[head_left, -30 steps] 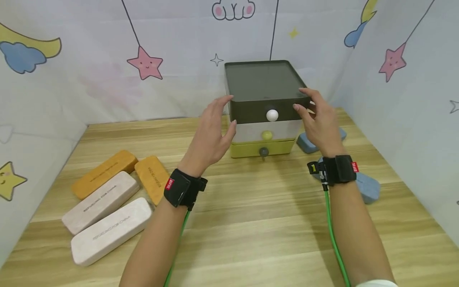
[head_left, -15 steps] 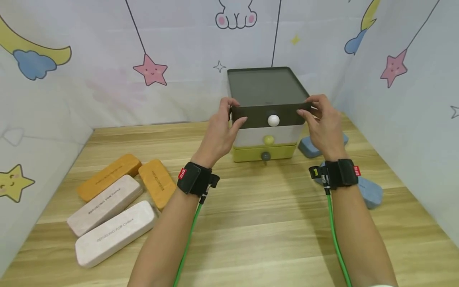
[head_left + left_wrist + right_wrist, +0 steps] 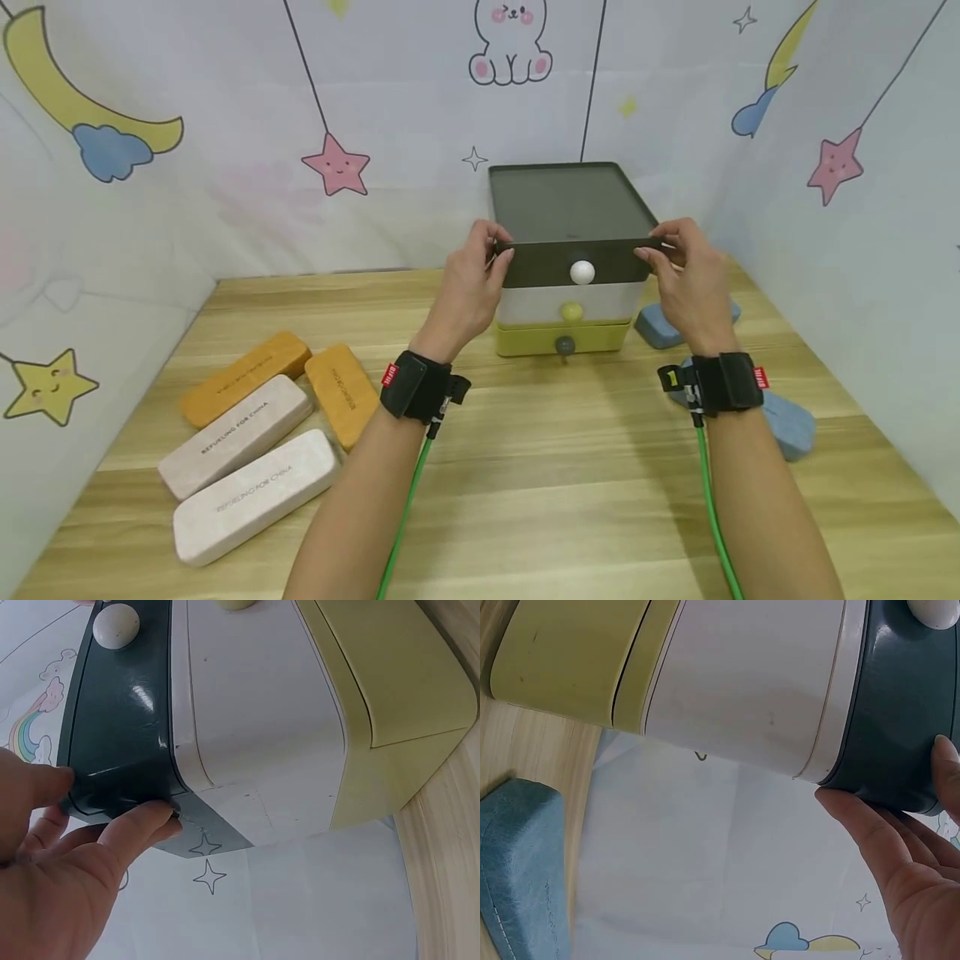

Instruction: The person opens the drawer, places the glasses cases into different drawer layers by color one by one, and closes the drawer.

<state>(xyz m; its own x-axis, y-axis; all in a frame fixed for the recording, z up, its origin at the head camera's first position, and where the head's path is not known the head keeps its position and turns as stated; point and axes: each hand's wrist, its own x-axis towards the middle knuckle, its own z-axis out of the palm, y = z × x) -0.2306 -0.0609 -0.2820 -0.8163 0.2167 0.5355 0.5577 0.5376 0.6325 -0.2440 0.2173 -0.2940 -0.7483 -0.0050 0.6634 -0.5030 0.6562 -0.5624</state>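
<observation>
A three-tier desktop drawer box (image 3: 572,304) stands at the back of the table, with a dark green top tier (image 3: 540,265), a white middle and a yellow-green bottom. Each tier has a round knob; the top one is a white knob (image 3: 582,272). My left hand (image 3: 467,292) grips the top tier's front left corner, thumb on the front and fingers along the side, as the left wrist view shows. At the front right corner, my right hand (image 3: 693,292) holds the same tier, its fingers against the side wall (image 3: 885,802) and thumb at the front.
On the left lie two orange cases (image 3: 246,379) and two whitish cases (image 3: 257,497). Blue cases (image 3: 787,425) lie to the right, partly hidden by my right arm. Printed cloth walls (image 3: 412,217) enclose the wooden table (image 3: 525,500). Green cables run from both wrists.
My hands have closed in on the top tier's front corners, the left fingers and thumb bending round it. The head view has tilted up, so everything sits lower in it.
</observation>
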